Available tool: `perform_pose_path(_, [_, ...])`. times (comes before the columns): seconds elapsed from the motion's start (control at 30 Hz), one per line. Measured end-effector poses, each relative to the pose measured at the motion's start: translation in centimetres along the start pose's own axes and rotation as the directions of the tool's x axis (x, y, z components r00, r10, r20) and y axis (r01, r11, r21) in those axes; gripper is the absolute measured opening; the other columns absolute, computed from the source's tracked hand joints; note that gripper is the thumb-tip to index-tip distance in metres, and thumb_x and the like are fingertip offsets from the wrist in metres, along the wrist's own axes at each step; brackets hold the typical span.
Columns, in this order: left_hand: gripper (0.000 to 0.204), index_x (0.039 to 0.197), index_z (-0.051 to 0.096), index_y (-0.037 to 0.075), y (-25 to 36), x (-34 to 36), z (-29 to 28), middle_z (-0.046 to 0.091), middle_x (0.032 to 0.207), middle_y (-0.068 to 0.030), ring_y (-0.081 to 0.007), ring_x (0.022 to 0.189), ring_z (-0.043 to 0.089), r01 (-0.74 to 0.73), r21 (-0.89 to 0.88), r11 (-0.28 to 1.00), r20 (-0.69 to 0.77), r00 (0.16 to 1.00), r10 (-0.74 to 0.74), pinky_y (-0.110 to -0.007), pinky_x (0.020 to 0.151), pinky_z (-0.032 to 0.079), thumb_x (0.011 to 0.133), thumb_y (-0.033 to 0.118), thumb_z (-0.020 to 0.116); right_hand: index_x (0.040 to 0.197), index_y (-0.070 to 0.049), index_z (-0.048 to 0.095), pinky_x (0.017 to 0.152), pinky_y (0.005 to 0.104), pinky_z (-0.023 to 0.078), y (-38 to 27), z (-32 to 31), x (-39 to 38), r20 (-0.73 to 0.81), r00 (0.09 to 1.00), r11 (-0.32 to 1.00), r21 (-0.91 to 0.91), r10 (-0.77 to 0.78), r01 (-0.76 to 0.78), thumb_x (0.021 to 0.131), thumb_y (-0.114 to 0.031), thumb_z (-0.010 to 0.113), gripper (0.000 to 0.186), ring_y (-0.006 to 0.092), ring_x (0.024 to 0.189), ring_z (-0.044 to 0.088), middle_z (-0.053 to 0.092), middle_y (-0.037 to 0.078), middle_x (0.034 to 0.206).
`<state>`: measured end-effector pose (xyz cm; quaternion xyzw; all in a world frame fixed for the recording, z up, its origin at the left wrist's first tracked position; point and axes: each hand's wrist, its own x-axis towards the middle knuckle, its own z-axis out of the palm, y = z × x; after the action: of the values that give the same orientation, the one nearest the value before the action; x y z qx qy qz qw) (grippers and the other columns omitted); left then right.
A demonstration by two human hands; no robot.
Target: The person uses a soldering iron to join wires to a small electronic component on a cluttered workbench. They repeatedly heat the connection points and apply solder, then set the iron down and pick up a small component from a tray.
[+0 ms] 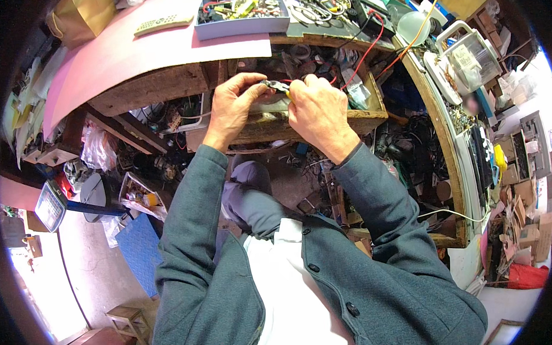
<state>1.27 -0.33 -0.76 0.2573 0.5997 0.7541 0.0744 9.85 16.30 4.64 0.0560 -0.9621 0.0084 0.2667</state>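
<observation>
Over an open wooden drawer, my two hands meet close together. My right hand is closed round a pair of pliers; a bit of yellow handle shows by its fingers, and the metal jaws point left. My left hand pinches thumb against fingers right at the jaw tips. Whatever small thing sits between those fingertips is too small to name. Red wire runs behind my right hand toward the bench at the right. Loose parts and plastic bags lie inside the drawer.
A blue-grey box of small parts and a remote control lie on the pink-covered tabletop. Coiled cables crowd the far bench. A transparent container stands at right. Lower left are a weighing scale and a wooden stool.
</observation>
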Motion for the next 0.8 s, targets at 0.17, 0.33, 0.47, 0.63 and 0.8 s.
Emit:
perform_pose_path(0.17, [0.019, 0.111, 0.068, -0.003, 0.2, -0.1, 0.1, 0.073, 0.098, -0.0105, -0.0145, 0.089, 0.07, -0.014, 0.048, 0.999, -0.026, 1.0, 0.015, -0.026, 0.082, 0.056, 0.094, 0.006, 0.066, 0.079, -0.007, 0.064, 0.059, 0.0418, 0.054, -0.2, 0.2, 0.0, 0.037, 0.999, 1.0, -0.018, 0.022, -0.022, 0.078, -0.014, 0.064, 0.007, 0.031, 0.071, 0.067, 0.064, 0.013, 0.078])
perform_pose_path(0.33, [0.019, 0.109, 0.069, -0.002, -0.1, -0.2, 0.1, 0.074, 0.097, -0.0087, -0.0137, 0.09, 0.07, -0.022, 0.096, 0.995, -0.032, 0.999, 0.025, -0.026, 0.082, 0.056, 0.093, 0.006, 0.067, 0.081, -0.007, 0.064, 0.058, 0.0426, 0.056, 0.5, 0.9, 0.3, 0.093, 0.996, 1.0, -0.031, 0.002, 0.001, 0.082, -0.014, 0.062, 0.007, 0.0327, 0.067, 0.07, 0.068, 0.015, 0.077])
perform_pose_path(0.47, [0.018, 0.109, 0.069, -0.002, 0.0, -0.1, 0.1, 0.073, 0.098, -0.0082, -0.0143, 0.091, 0.07, -0.014, 0.106, 0.994, -0.037, 0.999, 0.018, -0.026, 0.082, 0.056, 0.093, 0.006, 0.067, 0.077, -0.007, 0.064, 0.058, 0.0437, 0.056, 1.0, 1.8, 1.0, 0.068, 0.996, 0.998, -0.042, 0.055, -0.052, 0.081, -0.013, 0.062, 0.007, 0.0338, 0.067, 0.07, 0.069, 0.016, 0.073])
perform_pose_path(0.63, [0.018, 0.112, 0.066, -0.005, -0.6, 0.2, 0.0, 0.071, 0.101, -0.0113, -0.0192, 0.094, 0.072, -0.002, -0.073, 0.997, -0.045, 0.999, -0.002, -0.027, 0.083, 0.058, 0.097, 0.004, 0.062, 0.077, -0.009, 0.065, 0.063, 0.0495, 0.055, 2.6, 0.3, 2.0, 0.079, 0.977, 0.976, 0.067, 0.2, -0.205, 0.078, -0.015, 0.062, 0.006, 0.0388, 0.071, 0.068, 0.067, 0.018, 0.073])
perform_pose_path(0.8, [0.022, 0.116, 0.063, -0.005, 0.2, 0.3, 0.1, 0.07, 0.103, -0.0131, -0.0216, 0.095, 0.071, 0.097, -0.155, 0.983, -0.009, 0.995, -0.099, -0.028, 0.084, 0.059, 0.099, 0.009, 0.06, 0.074, -0.002, 0.053, 0.062, 0.0501, 0.047, 3.6, -1.2, 0.4, 0.171, 0.985, 0.951, 0.301, 0.023, -0.075, 0.078, -0.016, 0.063, 0.017, 0.0416, 0.071, 0.061, 0.06, 0.019, 0.071])
